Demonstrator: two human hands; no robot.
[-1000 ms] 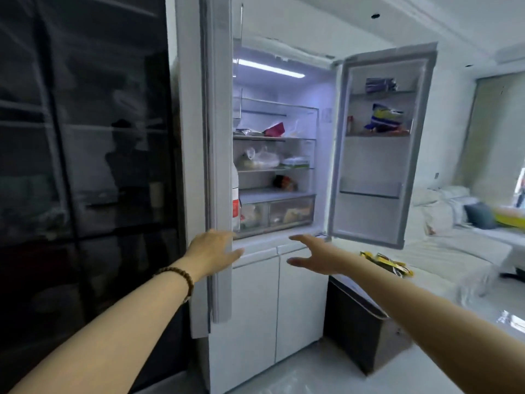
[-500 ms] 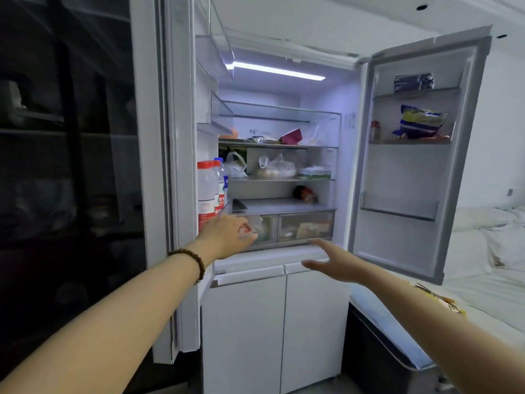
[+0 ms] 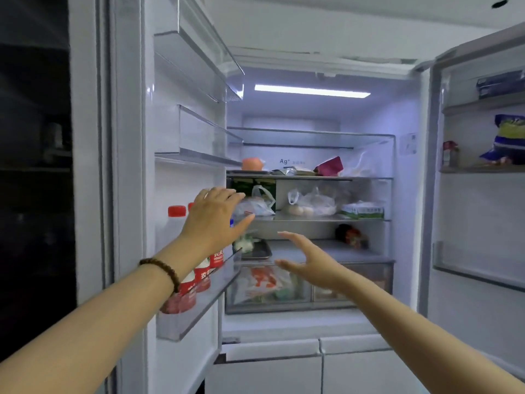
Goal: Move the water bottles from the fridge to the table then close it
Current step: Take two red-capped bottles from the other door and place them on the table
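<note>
The fridge [image 3: 309, 69] stands with both upper doors open and its light on. Several water bottles [image 3: 174, 237] with red caps and red labels stand in the lowest bin [image 3: 196, 311] of the left door. My left hand [image 3: 216, 217], fingers spread and empty, hovers in front of the bottles' upper parts and hides some of them. A beaded bracelet sits on that wrist. My right hand [image 3: 309, 263] is open, palm facing left, in front of the fridge's lower shelf, holding nothing.
Bagged food [image 3: 312, 204] fills the middle shelves, and a small tray [image 3: 255, 250] lies below. Crisper drawers [image 3: 284, 285] hold produce. The right door [image 3: 480, 223] carries packets [image 3: 508, 140] and a small jar. White lower drawers [image 3: 321, 365] are closed. A dark cabinet [image 3: 34, 166] stands left.
The view has come closer to the fridge and the left door has swung wider. My left hand rose from the door edge to the bottles; my right hand lifted toward the shelves.
</note>
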